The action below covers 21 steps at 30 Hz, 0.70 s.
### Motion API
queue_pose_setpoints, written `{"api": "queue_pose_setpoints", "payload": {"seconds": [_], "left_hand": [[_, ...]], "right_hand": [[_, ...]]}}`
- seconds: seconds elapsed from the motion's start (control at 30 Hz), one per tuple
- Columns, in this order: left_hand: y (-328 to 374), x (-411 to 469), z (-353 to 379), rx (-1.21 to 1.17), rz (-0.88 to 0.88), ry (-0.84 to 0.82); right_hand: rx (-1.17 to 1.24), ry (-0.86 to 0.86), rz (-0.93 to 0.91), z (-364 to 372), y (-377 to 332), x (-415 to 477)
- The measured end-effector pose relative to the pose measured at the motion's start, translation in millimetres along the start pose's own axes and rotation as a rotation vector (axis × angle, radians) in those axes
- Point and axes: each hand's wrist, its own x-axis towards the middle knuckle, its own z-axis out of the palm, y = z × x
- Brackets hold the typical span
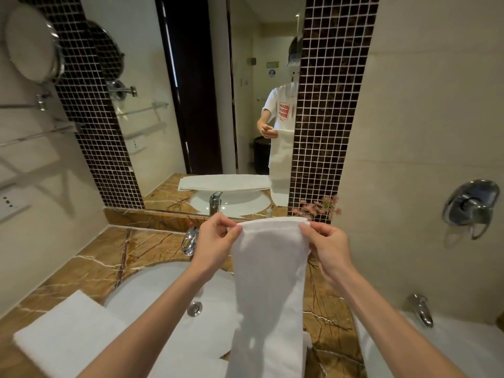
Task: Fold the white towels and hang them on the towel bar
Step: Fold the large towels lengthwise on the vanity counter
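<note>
Two hands, two white towels, one basin.

Held towel (268,290): one, white, soft terry, folded into a long narrow strip, hanging upright over the marble counter (95,266); top corners pinched by left hand (215,241) and right hand (326,249), fingers closed on the hem. Folded towel (68,336): one, white, flat rectangle, lying across the near left rim of the sink (152,285). Sink: one, oval, glossy white, round metal drain. Faucet (190,240): one, chrome. Mirror (204,105): one, edged by dark mosaic tile.
</note>
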Motion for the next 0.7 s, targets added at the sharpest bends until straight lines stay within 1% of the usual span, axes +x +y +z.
{"api": "queue_pose_setpoints", "payload": {"seconds": [0.07, 0.13, 0.2, 0.3, 0.37, 0.43, 0.57, 0.7], "left_hand": [[7, -8, -5, -0.053, -0.026, 0.048], [14, -20, -13, -0.140, -0.052, 0.075], [22, -33, -27, -0.184, -0.053, 0.118], [35, -52, -58, -0.191, -0.026, 0.218], [44, -65, -83, -0.239, -0.027, 0.282], [52, -79, -108, -0.284, -0.028, 0.342], [61, -110, -154, -0.194, 0.005, 0.524], [61, -138, -196, -0.121, -0.015, 0.700]], "right_hand": [[-0.014, -0.021, -0.036, 6, -5, 1], [-0.078, -0.046, -0.124, 15, -13, 1], [-0.125, -0.114, -0.201, 29, -24, -1], [-0.115, -0.322, -0.156, 57, -41, -4], [-0.192, -0.489, -0.185, 81, -49, -9], [-0.213, -0.616, -0.205, 110, -56, -17], [-0.178, -0.820, -0.241, 174, -59, -39], [-0.185, -0.952, -0.250, 235, -47, -65]]}}
